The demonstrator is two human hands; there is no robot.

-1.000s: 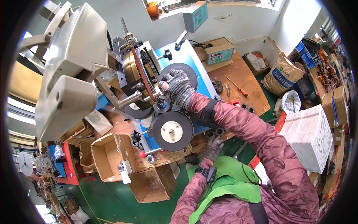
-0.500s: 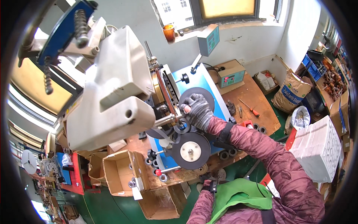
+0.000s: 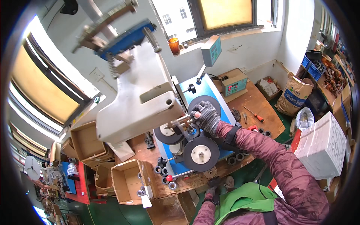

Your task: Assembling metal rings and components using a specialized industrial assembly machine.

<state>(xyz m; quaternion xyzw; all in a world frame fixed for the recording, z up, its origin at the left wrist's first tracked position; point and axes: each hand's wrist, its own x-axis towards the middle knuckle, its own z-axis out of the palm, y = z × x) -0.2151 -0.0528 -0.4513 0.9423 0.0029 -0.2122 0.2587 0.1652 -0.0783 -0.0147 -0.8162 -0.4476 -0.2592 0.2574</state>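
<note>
My right hand (image 3: pixel 207 118), in a grey striped glove, is closed with curled fingers over the dark upper disc (image 3: pixel 212 103) of a bench winding-type machine. Its fingertips meet the end of a metal bar (image 3: pixel 182 120) at the machine's head; what they hold is hidden. The big cream machine head (image 3: pixel 140 99) leans over the blue base plate from the left. Nearer me lies a dark disc with a white hub (image 3: pixel 201 154). My left hand (image 3: pixel 210 190) is low, below the bench's front edge, small and dark, its fingers unclear.
A blue bracket with springs (image 3: pixel 127 39) hangs over the machine head. Grey rings (image 3: pixel 164 171) lie along the bench's front edge. Open cardboard boxes (image 3: pixel 129 179) stand at left. A control box (image 3: pixel 234 84), a screwdriver (image 3: pixel 257 115) and a white foam block (image 3: pixel 322 150) are at right.
The cream machine head and its blue bracket have swung right, covering the brass-coloured wheel and belt seen before. My right hand stays at the bar's end. The view has shifted slightly.
</note>
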